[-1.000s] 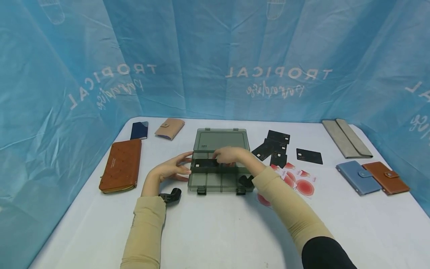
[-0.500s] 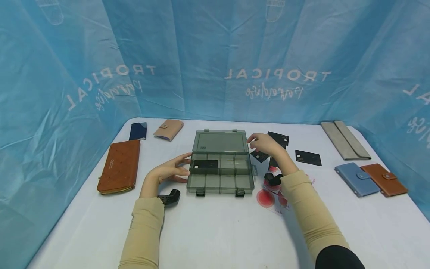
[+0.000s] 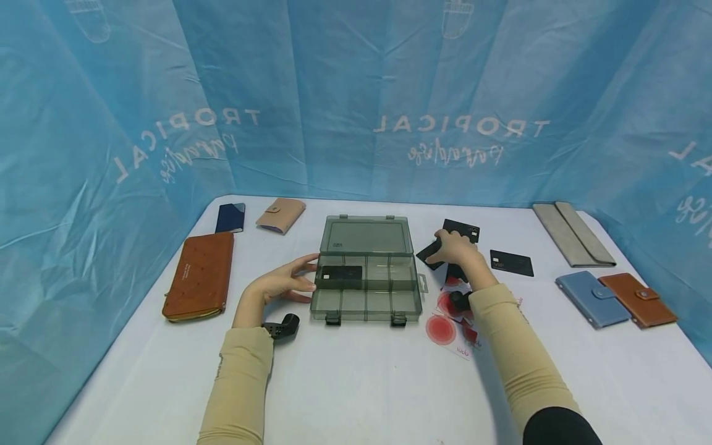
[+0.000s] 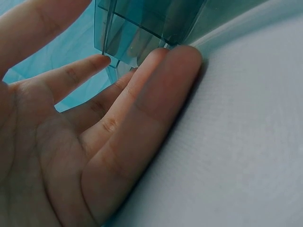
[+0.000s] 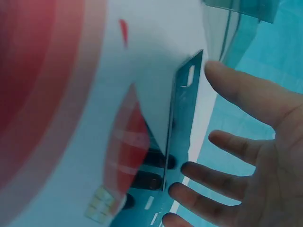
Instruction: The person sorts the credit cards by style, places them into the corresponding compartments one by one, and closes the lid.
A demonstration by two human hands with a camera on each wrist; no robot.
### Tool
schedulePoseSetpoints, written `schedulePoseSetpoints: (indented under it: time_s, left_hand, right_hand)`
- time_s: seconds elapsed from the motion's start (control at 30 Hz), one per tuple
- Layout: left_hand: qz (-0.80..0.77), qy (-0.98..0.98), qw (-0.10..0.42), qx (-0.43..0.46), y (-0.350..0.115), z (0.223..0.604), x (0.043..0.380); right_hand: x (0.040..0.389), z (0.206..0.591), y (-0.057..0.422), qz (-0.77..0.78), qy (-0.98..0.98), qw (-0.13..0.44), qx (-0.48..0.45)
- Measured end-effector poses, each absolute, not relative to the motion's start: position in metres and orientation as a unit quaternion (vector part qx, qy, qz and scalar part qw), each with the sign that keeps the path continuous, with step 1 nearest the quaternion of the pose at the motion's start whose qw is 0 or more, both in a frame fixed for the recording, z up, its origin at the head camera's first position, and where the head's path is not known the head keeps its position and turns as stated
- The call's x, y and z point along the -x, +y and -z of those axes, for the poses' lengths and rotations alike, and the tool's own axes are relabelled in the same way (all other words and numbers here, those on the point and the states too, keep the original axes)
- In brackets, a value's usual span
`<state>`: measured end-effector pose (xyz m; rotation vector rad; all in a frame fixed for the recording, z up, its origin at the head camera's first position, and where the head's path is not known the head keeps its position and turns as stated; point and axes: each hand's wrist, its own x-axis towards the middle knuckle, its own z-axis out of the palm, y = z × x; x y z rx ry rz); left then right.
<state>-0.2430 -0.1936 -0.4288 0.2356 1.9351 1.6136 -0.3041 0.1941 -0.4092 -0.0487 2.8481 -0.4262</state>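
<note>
On the table stands a transparent grey-green compartment box, its lid folded back. A black card with a chip sits in its left compartments. My left hand touches or nearly touches the box's left side, fingers extended; the left wrist view shows its fingertips by the box wall. To the right of the box, my right hand is over several overlapping black cards, partly hiding them. In the right wrist view its fingers are spread, fingertips close to a black card; contact is unclear.
Red-and-white patterned cards lie in front of the black ones, partly under my right wrist. A separate black card lies further right. Blue, brown and grey wallets are at right; a brown zip wallet is at left.
My right hand has left the black card in the box, moved right past the lid, and lowered over the loose black cards. My left hand stays by the box.
</note>
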Motion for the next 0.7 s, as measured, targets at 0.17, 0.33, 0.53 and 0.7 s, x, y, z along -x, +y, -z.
schedulePoseSetpoints:
  time_s: [0.17,0.33,0.53,0.7]
  left_hand:
    - [-0.608,0.729,0.302,-0.087,-0.194,0.429,0.243]
    - [-0.606,0.732,0.299,-0.087,-0.195,0.429,0.243]
    - [-0.604,0.734,0.299,-0.089,-0.194,0.429,0.244]
    - [-0.604,0.734,0.299,-0.088,-0.194,0.430,0.243]
  right_hand:
    - [0.296,0.403,0.188,0.132,0.979,0.153,0.008]
    - [0.289,0.397,0.185,0.156,0.977,0.146,0.002]
    - [0.290,0.400,0.190,0.181,0.971,0.152,-0.031]
    - [0.292,0.401,0.195,0.183,0.969,0.160,-0.036]
